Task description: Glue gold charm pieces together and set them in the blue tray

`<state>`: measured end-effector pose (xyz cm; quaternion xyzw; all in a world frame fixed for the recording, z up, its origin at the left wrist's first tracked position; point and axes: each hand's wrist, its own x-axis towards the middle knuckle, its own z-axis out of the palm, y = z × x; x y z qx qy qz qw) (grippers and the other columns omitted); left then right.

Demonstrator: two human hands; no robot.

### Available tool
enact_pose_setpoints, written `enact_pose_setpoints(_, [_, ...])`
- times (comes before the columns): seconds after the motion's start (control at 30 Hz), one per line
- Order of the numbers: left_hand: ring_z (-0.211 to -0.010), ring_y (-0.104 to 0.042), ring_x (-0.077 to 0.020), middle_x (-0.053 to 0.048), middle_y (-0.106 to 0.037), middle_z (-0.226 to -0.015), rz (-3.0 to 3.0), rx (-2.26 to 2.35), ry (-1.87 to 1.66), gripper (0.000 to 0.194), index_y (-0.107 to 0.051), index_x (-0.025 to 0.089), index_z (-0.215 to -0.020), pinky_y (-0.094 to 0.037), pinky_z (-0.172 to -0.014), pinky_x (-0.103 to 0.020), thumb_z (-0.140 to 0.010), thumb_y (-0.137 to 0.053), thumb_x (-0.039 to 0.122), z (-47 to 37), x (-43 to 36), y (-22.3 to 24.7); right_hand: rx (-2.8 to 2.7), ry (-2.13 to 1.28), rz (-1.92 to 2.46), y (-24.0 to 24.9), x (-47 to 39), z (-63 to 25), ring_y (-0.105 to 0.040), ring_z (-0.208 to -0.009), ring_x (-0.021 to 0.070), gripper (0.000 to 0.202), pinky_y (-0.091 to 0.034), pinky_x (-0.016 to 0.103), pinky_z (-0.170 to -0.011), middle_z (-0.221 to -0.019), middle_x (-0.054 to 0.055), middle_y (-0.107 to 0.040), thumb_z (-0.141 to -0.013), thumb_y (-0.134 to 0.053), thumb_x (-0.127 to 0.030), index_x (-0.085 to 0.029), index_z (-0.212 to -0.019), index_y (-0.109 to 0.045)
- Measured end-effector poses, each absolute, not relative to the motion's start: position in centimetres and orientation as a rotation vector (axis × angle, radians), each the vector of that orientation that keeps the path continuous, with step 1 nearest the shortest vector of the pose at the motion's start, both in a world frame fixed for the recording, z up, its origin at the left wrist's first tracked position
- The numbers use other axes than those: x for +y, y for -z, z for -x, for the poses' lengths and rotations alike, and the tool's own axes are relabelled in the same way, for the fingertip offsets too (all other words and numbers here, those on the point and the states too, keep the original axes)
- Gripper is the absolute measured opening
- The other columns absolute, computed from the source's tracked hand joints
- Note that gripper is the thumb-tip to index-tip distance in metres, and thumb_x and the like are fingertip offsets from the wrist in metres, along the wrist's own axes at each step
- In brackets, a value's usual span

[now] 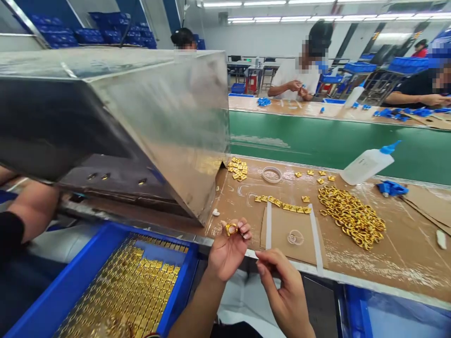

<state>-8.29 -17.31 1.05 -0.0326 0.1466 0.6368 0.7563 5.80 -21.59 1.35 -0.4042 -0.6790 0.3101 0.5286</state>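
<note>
My left hand (pixel 229 251), palm up at the table's front edge, holds a small gold piece (pixel 231 229) between its fingertips. Just to the right is my right hand (pixel 278 277), its thumb and forefinger close together; whatever may be between them is too small to make out. Beyond the hands, a row of gold pieces (pixel 283 205) lies across the top of a taped cardboard sheet (pixel 289 230), which also bears a clear ring (pixel 295 237). A heap of gold rings (pixel 352 216) sits to the right, and a small pile of gold pieces (pixel 237 169) lies by the metal box.
A large metal box (pixel 169 117) stands at the left. Below it, a blue tray (pixel 91 253) holds gold pieces in rows. A white bottle (pixel 368 165) leans near the green belt (pixel 299 136). Across the belt, people (pixel 296 77) are seated.
</note>
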Motion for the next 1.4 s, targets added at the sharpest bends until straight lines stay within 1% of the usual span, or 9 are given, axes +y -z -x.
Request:
enact_pose_setpoints(0.17, [-0.075,-0.047,-0.0129,-0.001,-0.044,-0.083,0.091,0.302,-1.403,0.036,-0.054,0.015,-0.064,-0.046,-0.069,-0.024,-0.087,-0.076,0.031,8.3,-17.5,-1.2,-1.661,-0.785,0.953,-1.4,-21.4,-5.6,-0.065,-0.065,0.0120,0.020,-0.054,0.017,-0.059,-0.079,0.000,-0.067,-0.094,-0.059,-0.011,-0.023,-0.104,-0.071])
enact_pose_setpoints(0.33, [-0.075,-0.047,-0.0133,-0.001,-0.044,-0.085,0.025,0.282,-1.390,0.038,-0.052,0.017,-0.065,-0.045,-0.067,-0.024,-0.080,-0.083,0.034,8.3,-17.9,-1.0,-1.753,-0.824,0.941,-1.6,-21.0,-4.4,-0.072,-0.077,0.0158,0.015,-0.058,0.020,-0.064,-0.090,0.005,-0.073,-0.096,-0.060,-0.017,-0.022,-0.104,-0.072])
enact_pose_setpoints(0.57, [-0.090,-0.054,-0.0151,0.000,-0.045,-0.088,0.001,0.320,-1.428,0.043,-0.051,0.018,-0.065,-0.050,-0.086,-0.028,-0.075,-0.087,0.041,7.9,-18.3,-0.4,-1.788,-0.693,1.084,-1.6,-20.1,-2.2,-0.077,-0.097,0.0249,0.025,-0.063,0.033,-0.083,-0.110,0.012,-0.079,-0.098,-0.061,-0.028,-0.019,-0.119,-0.071])
enact_pose_setpoints(0.67, [-0.092,-0.056,-0.0150,0.000,-0.049,-0.094,-0.018,0.357,-1.396,0.040,-0.057,0.019,-0.069,-0.051,-0.086,-0.028,-0.069,-0.091,0.039,8.0,-18.4,-0.1,-1.800,-0.676,1.103,-1.7,-19.9,-1.6,-0.078,-0.090,0.0235,0.026,-0.063,0.030,-0.076,-0.107,0.011,-0.080,-0.097,-0.062,-0.030,-0.018,-0.119,-0.071])
enact_pose_setpoints(0.83, [-0.104,-0.060,-0.0181,-0.001,-0.055,-0.103,-0.013,0.429,-1.352,0.038,-0.059,0.021,-0.072,-0.050,-0.092,-0.031,-0.070,-0.090,0.043,8.1,-18.9,0.5,-1.777,-0.690,1.088,-2.0,-19.4,-1.0,-0.075,-0.073,0.0205,0.021,-0.061,0.028,-0.067,-0.088,0.007,-0.079,-0.097,-0.061,-0.033,-0.019,-0.105,-0.074])
enact_pose_setpoints(0.97, [-0.104,-0.061,-0.0177,0.000,-0.056,-0.102,0.000,0.390,-1.365,0.044,-0.058,0.020,-0.068,-0.050,-0.096,-0.031,-0.060,-0.096,0.040,8.0,-19.2,0.6,-1.732,-0.762,1.059,-2.1,-19.2,-1.1,-0.074,-0.073,0.0189,0.016,-0.059,0.026,-0.068,-0.086,0.005,-0.078,-0.095,-0.064,-0.031,-0.020,-0.102,-0.074])
enact_pose_setpoints(1.13, [-0.100,-0.061,-0.0180,0.000,-0.055,-0.097,-0.052,0.315,-1.365,0.045,-0.055,0.021,-0.067,-0.052,-0.087,-0.031,-0.061,-0.095,0.041,7.8,-19.1,0.6,-1.675,-0.913,1.051,-2.3,-19.2,-1.5,-0.071,-0.072,0.0182,0.014,-0.057,0.026,-0.065,-0.086,0.005,-0.078,-0.092,-0.065,-0.026,-0.020,-0.100,-0.074])
enact_pose_setpoints(1.27, [-0.102,-0.060,-0.0191,-0.001,-0.052,-0.098,-0.105,0.372,-1.356,0.052,-0.049,0.020,-0.066,-0.051,-0.089,-0.033,-0.061,-0.094,0.045,8.0,-19.3,1.0,-1.628,-1.045,1.080,-2.6,-19.2,-1.6,-0.061,-0.056,0.0133,0.013,-0.048,0.021,-0.048,-0.076,0.003,-0.073,-0.088,-0.066,-0.025,-0.019,-0.096,-0.074])
enact_pose_setpoints(1.4, [-0.101,-0.058,-0.0217,-0.002,-0.050,-0.095,-0.153,0.402,-1.330,0.056,-0.047,0.020,-0.065,-0.051,-0.088,-0.036,-0.058,-0.094,0.050,8.3,-19.3,1.3,-1.597,-1.180,1.073,-2.8,-19.2,-1.5,-0.042,-0.042,0.0075,0.015,-0.035,0.018,-0.039,-0.057,-0.004,-0.056,-0.086,-0.065,-0.027,-0.016,-0.093,-0.072])
